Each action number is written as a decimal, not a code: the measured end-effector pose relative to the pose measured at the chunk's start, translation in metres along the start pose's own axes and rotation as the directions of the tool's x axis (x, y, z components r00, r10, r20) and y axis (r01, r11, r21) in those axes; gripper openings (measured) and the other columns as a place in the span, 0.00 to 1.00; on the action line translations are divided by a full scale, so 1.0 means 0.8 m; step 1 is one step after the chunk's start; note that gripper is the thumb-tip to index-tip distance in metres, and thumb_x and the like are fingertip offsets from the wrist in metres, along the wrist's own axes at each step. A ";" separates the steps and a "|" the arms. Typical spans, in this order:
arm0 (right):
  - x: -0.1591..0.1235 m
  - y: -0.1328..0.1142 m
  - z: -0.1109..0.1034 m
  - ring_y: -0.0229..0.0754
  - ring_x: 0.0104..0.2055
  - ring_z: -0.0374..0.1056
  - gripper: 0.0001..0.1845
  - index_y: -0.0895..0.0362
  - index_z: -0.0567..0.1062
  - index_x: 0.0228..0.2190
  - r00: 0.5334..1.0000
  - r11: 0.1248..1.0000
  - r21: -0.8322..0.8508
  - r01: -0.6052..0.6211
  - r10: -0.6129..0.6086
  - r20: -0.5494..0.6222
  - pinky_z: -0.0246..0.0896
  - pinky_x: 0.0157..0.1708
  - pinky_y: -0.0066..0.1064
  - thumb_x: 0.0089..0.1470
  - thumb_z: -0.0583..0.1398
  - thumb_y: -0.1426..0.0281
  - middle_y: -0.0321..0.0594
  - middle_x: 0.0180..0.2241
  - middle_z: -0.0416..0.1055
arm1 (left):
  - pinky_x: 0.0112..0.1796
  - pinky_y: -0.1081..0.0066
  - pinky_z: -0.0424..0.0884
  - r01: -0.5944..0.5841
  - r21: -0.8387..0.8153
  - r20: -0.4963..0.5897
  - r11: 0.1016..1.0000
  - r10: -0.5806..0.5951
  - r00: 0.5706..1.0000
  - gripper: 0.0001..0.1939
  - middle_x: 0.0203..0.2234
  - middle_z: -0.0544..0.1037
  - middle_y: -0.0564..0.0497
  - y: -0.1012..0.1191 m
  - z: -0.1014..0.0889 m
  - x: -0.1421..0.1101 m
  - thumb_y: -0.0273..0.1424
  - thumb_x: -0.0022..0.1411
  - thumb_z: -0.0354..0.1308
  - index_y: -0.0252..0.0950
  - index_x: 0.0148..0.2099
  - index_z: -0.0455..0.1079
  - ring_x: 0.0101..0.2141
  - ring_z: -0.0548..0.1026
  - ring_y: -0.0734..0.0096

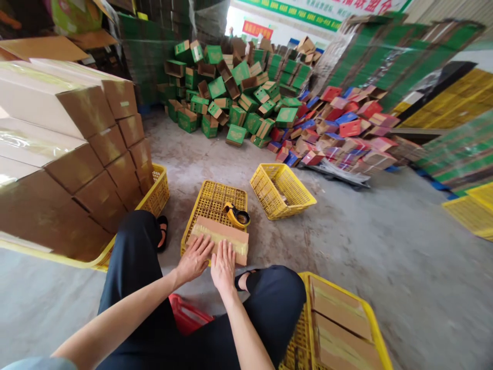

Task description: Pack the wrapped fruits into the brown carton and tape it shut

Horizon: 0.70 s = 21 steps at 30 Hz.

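Observation:
A brown cardboard box point(241, 240) with a strip of clear yellowish tape along it lies in front of me. Under it is an upturned yellow plastic crate point(215, 196). My left hand point(195, 257) lies on the box's near left part, fingers stretched out. Beside it, my right hand point(223, 264) rests flat on the middle of the same box, fingers extended. Neither hand grips anything. A yellow and black tape dispenser point(236, 216) sits on the crate just beyond the box.
Taped cartons point(77, 159) are stacked high in a yellow crate at my left. Another yellow crate point(375, 329) at my right holds flat-lying boxes. A tilted yellow basket point(283, 192) stands ahead. Farther back lie heaps of green boxes point(236, 134) and red and blue boxes point(350, 128).

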State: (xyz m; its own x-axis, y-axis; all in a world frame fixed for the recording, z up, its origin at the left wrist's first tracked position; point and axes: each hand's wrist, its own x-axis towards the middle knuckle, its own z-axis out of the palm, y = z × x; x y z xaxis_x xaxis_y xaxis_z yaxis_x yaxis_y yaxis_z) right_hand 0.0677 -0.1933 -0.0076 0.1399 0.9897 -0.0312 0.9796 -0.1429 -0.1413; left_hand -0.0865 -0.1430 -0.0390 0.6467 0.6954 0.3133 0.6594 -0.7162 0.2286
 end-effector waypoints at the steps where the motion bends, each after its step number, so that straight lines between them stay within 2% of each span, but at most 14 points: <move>1: 0.002 -0.009 0.002 0.54 0.77 0.44 0.32 0.63 0.57 0.72 1.000 1.000 0.011 0.026 -0.026 -0.005 0.42 0.73 0.51 0.71 0.44 0.68 0.51 0.74 0.50 | 0.69 0.48 0.53 0.001 -0.002 0.003 1.000 -0.001 1.000 0.33 0.72 0.59 0.41 0.000 -0.001 0.001 0.35 0.71 0.51 0.36 0.75 0.56 0.73 0.52 0.47; 4: 0.007 -0.031 0.006 0.55 0.76 0.46 0.32 0.65 0.58 0.71 0.998 0.998 0.028 0.059 -0.058 -0.012 0.44 0.73 0.50 0.70 0.45 0.71 0.52 0.73 0.52 | 0.69 0.47 0.50 0.018 -0.008 0.006 1.000 -0.018 1.000 0.33 0.71 0.61 0.40 -0.005 -0.006 0.003 0.32 0.71 0.49 0.36 0.76 0.56 0.72 0.56 0.50; 8: 0.008 -0.035 -0.001 0.54 0.76 0.49 0.31 0.58 0.59 0.71 0.995 0.994 0.043 0.097 -0.096 -0.019 0.45 0.72 0.53 0.72 0.46 0.67 0.47 0.73 0.54 | 0.70 0.45 0.46 0.101 -0.001 -0.011 0.995 -0.101 0.995 0.32 0.71 0.61 0.41 -0.017 -0.012 0.001 0.37 0.72 0.50 0.38 0.75 0.58 0.71 0.58 0.51; 11: 0.001 -0.019 -0.011 0.54 0.75 0.51 0.30 0.53 0.59 0.71 0.997 0.996 0.037 0.081 -0.080 -0.017 0.44 0.72 0.57 0.73 0.45 0.62 0.46 0.72 0.55 | 0.70 0.44 0.45 0.141 0.032 -0.013 0.989 -0.141 0.990 0.33 0.73 0.58 0.43 -0.023 -0.016 0.000 0.40 0.71 0.52 0.41 0.75 0.58 0.72 0.57 0.50; 14: -0.009 0.005 -0.021 0.55 0.75 0.50 0.30 0.52 0.59 0.71 1.000 1.000 0.015 0.028 -0.027 -0.002 0.42 0.71 0.61 0.74 0.45 0.60 0.46 0.73 0.54 | 0.70 0.43 0.45 0.160 0.057 -0.006 0.986 -0.160 0.987 0.35 0.73 0.56 0.44 -0.026 -0.018 0.000 0.40 0.71 0.54 0.44 0.76 0.55 0.72 0.56 0.50; 18: -0.021 0.037 -0.032 0.56 0.75 0.50 0.32 0.56 0.59 0.71 0.991 0.991 -0.019 -0.133 0.133 0.006 0.41 0.70 0.64 0.74 0.42 0.57 0.49 0.73 0.53 | 0.70 0.42 0.44 0.178 0.069 0.003 0.982 -0.178 0.984 0.38 0.74 0.55 0.43 -0.026 -0.019 0.001 0.41 0.70 0.55 0.43 0.78 0.50 0.72 0.54 0.50; 21: -0.024 0.054 -0.034 0.56 0.75 0.50 0.35 0.61 0.58 0.72 0.973 0.973 -0.026 -0.231 0.232 0.023 0.45 0.70 0.61 0.74 0.40 0.56 0.52 0.73 0.51 | 0.70 0.42 0.42 0.186 0.069 0.005 0.980 -0.187 0.982 0.40 0.74 0.54 0.42 -0.025 -0.019 0.000 0.43 0.70 0.55 0.41 0.78 0.48 0.73 0.53 0.50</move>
State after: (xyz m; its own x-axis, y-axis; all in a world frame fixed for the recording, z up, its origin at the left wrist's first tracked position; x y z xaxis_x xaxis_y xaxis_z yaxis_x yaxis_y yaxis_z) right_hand 0.1109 -0.2184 0.0137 0.3598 0.9291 -0.0857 0.9241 -0.3675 -0.1050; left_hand -0.1056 -0.1297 -0.0295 0.5142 0.8173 0.2600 0.7931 -0.5685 0.2187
